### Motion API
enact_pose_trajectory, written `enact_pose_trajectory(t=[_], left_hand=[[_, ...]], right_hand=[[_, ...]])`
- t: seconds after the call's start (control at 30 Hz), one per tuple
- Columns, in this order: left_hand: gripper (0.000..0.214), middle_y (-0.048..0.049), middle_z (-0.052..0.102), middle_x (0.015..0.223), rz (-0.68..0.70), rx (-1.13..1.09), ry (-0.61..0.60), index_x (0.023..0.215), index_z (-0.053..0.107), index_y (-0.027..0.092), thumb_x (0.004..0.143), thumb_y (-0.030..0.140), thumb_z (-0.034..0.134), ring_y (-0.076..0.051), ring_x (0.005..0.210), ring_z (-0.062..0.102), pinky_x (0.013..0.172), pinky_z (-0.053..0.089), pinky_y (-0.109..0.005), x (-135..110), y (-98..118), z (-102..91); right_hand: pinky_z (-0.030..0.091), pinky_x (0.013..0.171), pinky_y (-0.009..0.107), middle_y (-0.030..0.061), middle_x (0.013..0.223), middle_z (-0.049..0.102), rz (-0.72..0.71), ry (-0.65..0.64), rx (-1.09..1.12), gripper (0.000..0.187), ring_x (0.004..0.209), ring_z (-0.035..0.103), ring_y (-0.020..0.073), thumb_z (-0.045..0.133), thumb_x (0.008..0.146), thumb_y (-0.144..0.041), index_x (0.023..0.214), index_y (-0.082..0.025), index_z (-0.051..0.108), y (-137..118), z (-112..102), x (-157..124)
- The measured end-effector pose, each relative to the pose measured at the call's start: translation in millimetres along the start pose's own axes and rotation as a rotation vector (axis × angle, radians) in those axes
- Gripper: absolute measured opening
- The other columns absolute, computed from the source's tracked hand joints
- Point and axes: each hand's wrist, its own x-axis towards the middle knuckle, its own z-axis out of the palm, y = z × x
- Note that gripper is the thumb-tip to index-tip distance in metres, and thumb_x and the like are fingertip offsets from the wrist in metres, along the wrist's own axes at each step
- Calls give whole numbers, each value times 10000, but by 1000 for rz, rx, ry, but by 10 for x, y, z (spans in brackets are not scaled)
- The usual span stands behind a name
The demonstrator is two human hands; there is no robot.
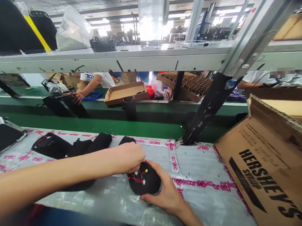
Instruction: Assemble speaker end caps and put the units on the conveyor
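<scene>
A black, rounded, fabric-looking part (pixel 152 187) lies on the taped bench, its end facing me. Thin red wires with a white connector (pixel 144 182) and a small yellow connector (pixel 146 171) come out of that end. My right hand (pixel 167 193) curls round its right side, thumb at the lower edge and fingers at the top. Over its upper left edge, my left hand (pixel 133 157) is closed in a pinch; whatever sits between those fingertips is hidden. Further left lie several similar black parts (pixel 51 145) with red wires, some partly behind my left forearm.
A Hershey's Syrup carton (pixel 265 174) stands at the right. Behind the bench runs a green belt (pixel 111 125), with a slanted metal post (pixel 204 110) before it and a shelf (pixel 128 60) overhead. Across the belt, a co-worker's hands (pixel 76 96) touch dark parts near a cardboard tray (pixel 126 93).
</scene>
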Motion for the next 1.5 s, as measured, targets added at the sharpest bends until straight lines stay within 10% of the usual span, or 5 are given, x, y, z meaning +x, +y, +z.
enact_pose_trajectory(t=[0.57,0.9,1.03,1.13,1.5], left_hand=[[197,4,800,801,-51,-372,85,967,812,242,1023,174,636,-178,692,756,615,479,-238,-488,-265,149],[347,-38,825,985,-8,-825,933,752,686,217,1007,85,491,-202,974,746,939,577,-326,-521,167,384],[340,-121,661,1564,-127,-1096,819,1365,719,242,1067,286,562,-320,1440,633,1201,530,-492,-290,229,886],[1027,-170,449,1739,-30,-1242,616,1697,384,261,844,504,902,-391,1586,474,1296,420,-574,-67,237,1197],[1000,-127,674,1433,77,-1280,762,1497,489,262,650,289,1020,-349,1323,687,1150,573,-506,502,780,1429]], right_hand=[[399,1298,526,122,1594,500,-42,-153,-66,1080,1519,502,354,1019,651,-273,1590,-302,487,0,-101,56],[333,1326,592,121,1668,521,83,-201,5,1014,1551,496,356,986,758,-340,1635,-310,476,-14,-757,48],[452,1254,527,143,1640,528,104,-144,91,875,1505,541,325,841,898,-423,1653,-283,421,-173,-943,-25],[625,855,361,89,1098,718,304,-21,122,436,960,737,223,534,1053,-567,1297,-220,635,-297,-1024,15],[429,483,237,-27,549,622,612,-397,-250,352,435,559,124,538,1039,-319,704,-215,551,-807,-1233,222]])
